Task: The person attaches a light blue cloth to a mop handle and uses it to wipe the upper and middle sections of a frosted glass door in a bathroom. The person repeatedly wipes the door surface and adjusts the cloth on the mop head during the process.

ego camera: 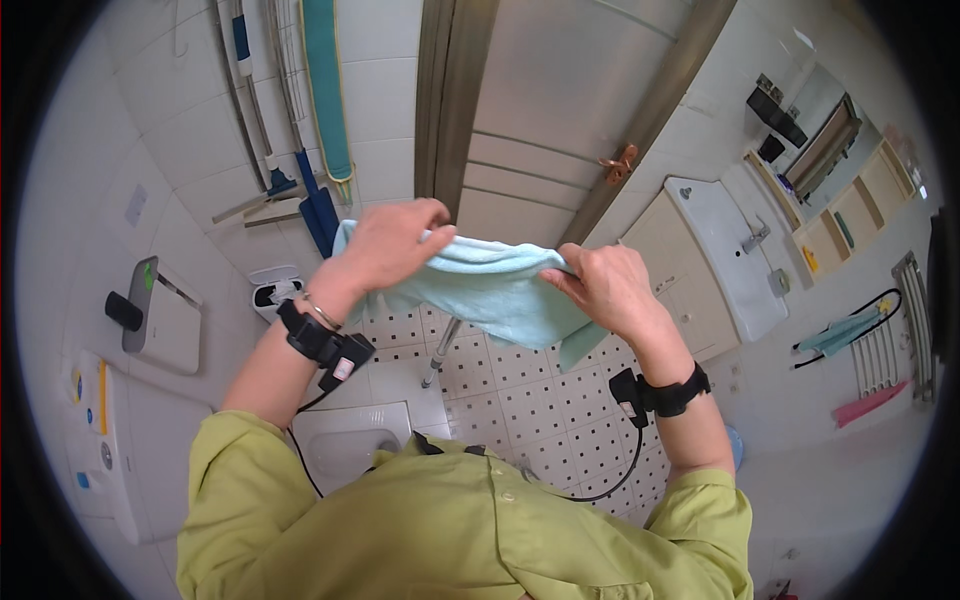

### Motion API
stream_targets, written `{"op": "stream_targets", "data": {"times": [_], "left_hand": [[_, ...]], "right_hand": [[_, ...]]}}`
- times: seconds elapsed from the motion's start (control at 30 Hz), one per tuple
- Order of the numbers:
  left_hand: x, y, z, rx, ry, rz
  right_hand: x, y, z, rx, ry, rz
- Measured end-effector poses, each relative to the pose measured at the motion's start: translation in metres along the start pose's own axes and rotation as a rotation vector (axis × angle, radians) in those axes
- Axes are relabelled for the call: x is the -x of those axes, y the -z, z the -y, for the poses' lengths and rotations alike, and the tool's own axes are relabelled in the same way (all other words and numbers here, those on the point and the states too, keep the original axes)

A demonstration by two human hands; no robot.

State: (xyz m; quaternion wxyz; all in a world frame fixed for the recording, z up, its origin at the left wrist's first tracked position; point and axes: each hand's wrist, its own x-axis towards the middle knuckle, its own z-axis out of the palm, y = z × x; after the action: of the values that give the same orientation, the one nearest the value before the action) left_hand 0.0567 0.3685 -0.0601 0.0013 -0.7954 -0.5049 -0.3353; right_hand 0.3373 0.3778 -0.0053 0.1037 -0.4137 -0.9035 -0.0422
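A light blue cloth is stretched between my two hands, its upper edge folded over and its lower part hanging loose. My left hand holds it near the left end, thumb along the upper edge; the other fingertips are partly hidden. At the right end, my right hand pinches the folded edge between thumb and fingers. Below the cloth a metal pole slants down to the floor, its upper part covered. Black straps with small devices sit on both my wrists.
A squat toilet lies at lower left, near a small white bin. Cleaning tools, including a blue dustpan, hang at the upper-left wall. A door is ahead; a washbasin cabinet stands right. Patterned tiles cover the floor.
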Motion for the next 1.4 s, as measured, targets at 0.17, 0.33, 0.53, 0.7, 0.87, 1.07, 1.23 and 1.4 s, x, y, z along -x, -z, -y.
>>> {"op": "stream_targets", "data": {"times": [0.17,0.33,0.53,0.7,0.87,1.07,1.23,1.4], "left_hand": [[0.018,0.024,0.043,0.190,0.178,0.115],[0.023,0.024,0.043,0.438,0.264,0.070],[0.012,0.036,0.051,0.429,0.229,-0.062],[0.004,0.041,0.041,0.172,0.168,-0.030],[0.003,0.040,0.032,0.128,0.128,0.021],[-0.014,0.059,0.027,0.051,0.262,0.018],[-0.018,0.074,0.021,0.016,0.325,0.008],[0.001,0.083,0.043,0.368,0.312,0.217]], "right_hand": [[0.003,-0.003,-0.006,-0.045,-0.045,-0.029],[0.002,-0.009,-0.008,-0.067,-0.011,-0.086],[0.004,-0.020,-0.013,-0.060,-0.004,-0.092],[0.005,-0.028,-0.013,-0.113,0.026,-0.142],[0.005,-0.038,-0.015,-0.128,-0.002,-0.133],[0.010,-0.075,-0.008,-0.358,-0.025,-0.122],[0.006,-0.075,-0.002,-0.324,-0.049,-0.092],[0.002,-0.058,-0.003,-0.311,-0.029,-0.106]]}}
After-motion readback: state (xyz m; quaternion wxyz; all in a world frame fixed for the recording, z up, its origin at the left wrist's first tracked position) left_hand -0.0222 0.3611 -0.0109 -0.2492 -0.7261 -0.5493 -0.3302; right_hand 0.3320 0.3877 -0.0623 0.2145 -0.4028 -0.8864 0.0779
